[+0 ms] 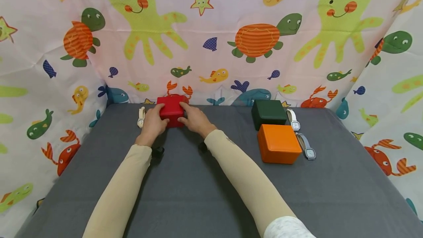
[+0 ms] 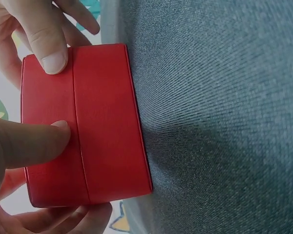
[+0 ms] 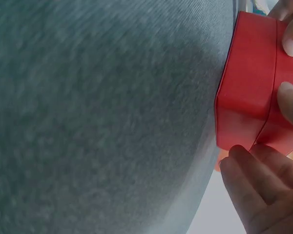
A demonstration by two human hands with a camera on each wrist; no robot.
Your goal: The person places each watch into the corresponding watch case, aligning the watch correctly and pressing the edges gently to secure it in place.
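Note:
A closed red box (image 1: 171, 118) stands at the back of the grey table, a thin seam running round it below its lid (image 2: 46, 100). My left hand (image 1: 153, 123) grips its left side, thumb on the front of the lid and fingers along the side. From the right, my right hand (image 1: 197, 119) holds the box the same way, its thumb (image 3: 291, 103) on the lid front just above the seam and its fingers (image 3: 259, 178) at the side. Just left of my left hand lies a wristwatch (image 1: 141, 117) with a pale strap.
To the right, a dark green box (image 1: 269, 114) stands behind an orange box (image 1: 279, 145). Beside them lie a white-strapped watch (image 1: 293, 120) and a light blue-strapped watch (image 1: 306, 146). A curtain with sea animals (image 1: 224, 6) hangs along the back and sides of the grey table (image 1: 198, 201).

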